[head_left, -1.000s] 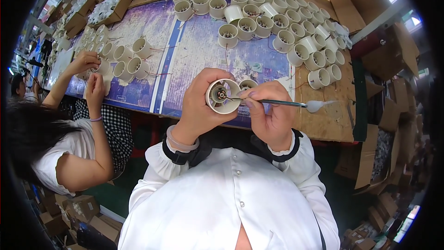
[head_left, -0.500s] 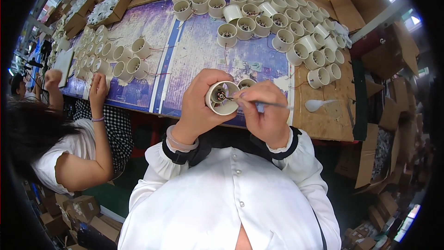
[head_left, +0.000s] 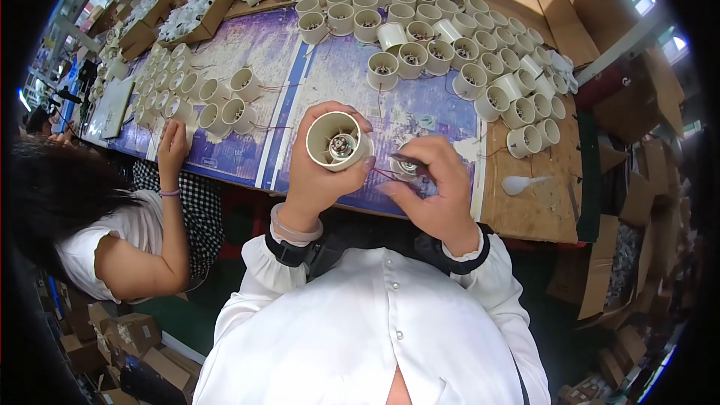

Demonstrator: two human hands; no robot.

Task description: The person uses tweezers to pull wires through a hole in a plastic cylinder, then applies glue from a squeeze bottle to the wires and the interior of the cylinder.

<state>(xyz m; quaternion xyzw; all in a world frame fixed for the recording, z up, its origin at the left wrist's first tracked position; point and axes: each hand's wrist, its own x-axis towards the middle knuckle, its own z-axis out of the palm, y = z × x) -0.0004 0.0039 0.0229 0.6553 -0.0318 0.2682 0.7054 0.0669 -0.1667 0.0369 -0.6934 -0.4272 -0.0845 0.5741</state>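
Note:
My left hand [head_left: 311, 169] is wrapped round a white cylindrical cup [head_left: 365, 151], its open end tipped up toward me. Inside the cup sits a round metal part [head_left: 343, 145] with a coppery centre. Close by on the right, my right hand [head_left: 439, 187] is curled round a dark slim tool [head_left: 411, 160], most of it hidden by the fingers. Thin reddish wires [head_left: 384, 174] run between the cup and my right fingertips. Behind those fingers a second cup [head_left: 403, 168] stands on the table, partly covered.
Many similar white cups [head_left: 412, 56] with wires crowd the table's far side; a smaller group [head_left: 214, 116] stands left. A white spoon-like piece [head_left: 516, 184] lies on bare board at right. To my left another person's hand [head_left: 172, 146] rests at the table edge. Cardboard boxes [head_left: 600, 255] stand right.
My left hand has shifted slightly left and turned the cup's opening more toward me. My right hand has drawn the tool out of the cup and lowered a little, away from it.

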